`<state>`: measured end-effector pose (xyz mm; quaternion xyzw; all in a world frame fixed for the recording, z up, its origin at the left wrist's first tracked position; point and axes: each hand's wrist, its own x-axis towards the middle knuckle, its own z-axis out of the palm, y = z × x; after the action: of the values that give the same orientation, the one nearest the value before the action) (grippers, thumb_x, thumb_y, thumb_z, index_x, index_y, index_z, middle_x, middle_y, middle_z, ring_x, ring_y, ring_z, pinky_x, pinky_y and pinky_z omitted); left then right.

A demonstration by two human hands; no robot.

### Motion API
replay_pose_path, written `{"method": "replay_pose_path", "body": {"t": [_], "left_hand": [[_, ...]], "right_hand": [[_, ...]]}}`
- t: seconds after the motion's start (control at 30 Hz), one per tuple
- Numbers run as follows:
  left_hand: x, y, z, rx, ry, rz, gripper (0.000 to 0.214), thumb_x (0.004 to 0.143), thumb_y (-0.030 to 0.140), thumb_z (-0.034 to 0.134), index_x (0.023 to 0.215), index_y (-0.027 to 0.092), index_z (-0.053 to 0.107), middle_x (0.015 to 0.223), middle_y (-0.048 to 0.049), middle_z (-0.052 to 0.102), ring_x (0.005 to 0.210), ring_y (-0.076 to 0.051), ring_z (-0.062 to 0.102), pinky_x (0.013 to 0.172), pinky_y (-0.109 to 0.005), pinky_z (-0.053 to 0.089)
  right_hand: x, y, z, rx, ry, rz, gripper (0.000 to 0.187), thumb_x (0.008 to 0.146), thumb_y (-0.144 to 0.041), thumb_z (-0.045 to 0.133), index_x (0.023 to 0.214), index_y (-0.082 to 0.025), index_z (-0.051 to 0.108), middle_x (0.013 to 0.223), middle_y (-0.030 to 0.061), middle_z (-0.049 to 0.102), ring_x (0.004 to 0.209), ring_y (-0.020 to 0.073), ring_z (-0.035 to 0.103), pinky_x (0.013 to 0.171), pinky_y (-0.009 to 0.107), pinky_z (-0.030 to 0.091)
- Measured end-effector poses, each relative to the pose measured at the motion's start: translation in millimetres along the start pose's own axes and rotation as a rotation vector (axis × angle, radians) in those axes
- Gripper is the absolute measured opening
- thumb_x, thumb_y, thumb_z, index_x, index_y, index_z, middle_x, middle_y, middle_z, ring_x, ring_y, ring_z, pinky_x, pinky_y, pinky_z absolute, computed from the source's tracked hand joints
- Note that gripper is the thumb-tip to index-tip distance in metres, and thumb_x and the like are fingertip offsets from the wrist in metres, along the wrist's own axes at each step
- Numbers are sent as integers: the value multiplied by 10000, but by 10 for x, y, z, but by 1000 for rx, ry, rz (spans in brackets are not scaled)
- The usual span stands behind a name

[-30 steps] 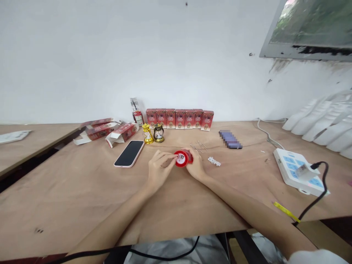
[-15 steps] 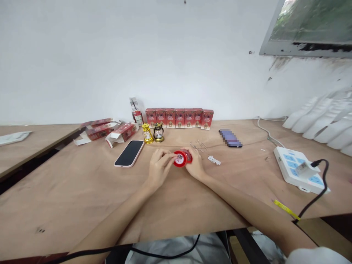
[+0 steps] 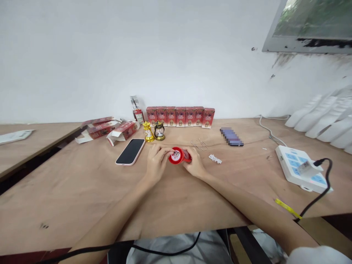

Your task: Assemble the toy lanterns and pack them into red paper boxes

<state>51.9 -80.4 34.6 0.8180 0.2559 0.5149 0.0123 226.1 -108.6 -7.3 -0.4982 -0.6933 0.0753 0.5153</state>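
A small red lantern (image 3: 176, 156) lies tipped over in my hands, its round base turned toward me. The base has a red rim and a white centre with a small dark recess. My right hand (image 3: 194, 164) is closed around the lantern's body from the right. At the left edge of the base, my left hand (image 3: 156, 159) has its thumb and fingers pinched together at the recess; whatever is between the fingertips is too small to make out. Just beyond my hands stand a gold lantern (image 3: 149, 132) and a bronze lantern (image 3: 159, 132).
Several red boxes (image 3: 180, 116) line the wall, with opened boxes (image 3: 123, 131) to their left. A pink-cased phone (image 3: 130, 151) lies left of my hands. Rightward are bent wires (image 3: 202, 146), a white plastic piece (image 3: 215, 158), another phone (image 3: 232, 137) and a power strip (image 3: 297, 167).
The red lantern and both hands have shifted slightly left, and the base now faces me more. My left fingertips have moved up along it. The camera view has tilted a little.
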Motion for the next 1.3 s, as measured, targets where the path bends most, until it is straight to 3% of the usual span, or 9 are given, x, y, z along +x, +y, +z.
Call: {"method": "replay_pose_path", "body": {"t": [0.37, 0.7, 1.13, 1.3], "left_hand": [[9, -5, -17, 75, 1, 65, 153, 910, 230, 499, 866, 174, 634, 794, -39, 605, 744, -167, 528, 678, -293, 408], [3, -52, -10, 122, -44, -62, 141, 903, 245, 511, 860, 173, 624, 788, -28, 583, 757, -173, 517, 690, -297, 392], [75, -82, -81, 123, -82, 76, 186, 926, 269, 470, 864, 182, 622, 777, -32, 582, 760, -174, 510, 684, -297, 378], [68, -72, -88, 157, -101, 31, 200, 930, 284, 458, 877, 190, 627, 795, -34, 595, 778, -181, 518, 699, -310, 363]], "right_hand": [[7, 2, -25, 93, -49, 35, 429, 568, -51, 525, 966, -200, 584, 918, 46, 634, 854, 232, 518, 758, 350, 418], [31, 7, -50, 380, -126, 164, 438, 509, -108, 481, 927, -181, 594, 854, 11, 600, 806, 194, 540, 737, 306, 405], [26, -11, -53, 300, -94, 112, 408, 495, -128, 480, 889, -177, 575, 816, 11, 586, 746, 181, 513, 700, 294, 390], [24, 7, -51, 367, -114, 132, 406, 500, -141, 491, 895, -169, 580, 810, 14, 590, 742, 185, 518, 698, 301, 394]]}}
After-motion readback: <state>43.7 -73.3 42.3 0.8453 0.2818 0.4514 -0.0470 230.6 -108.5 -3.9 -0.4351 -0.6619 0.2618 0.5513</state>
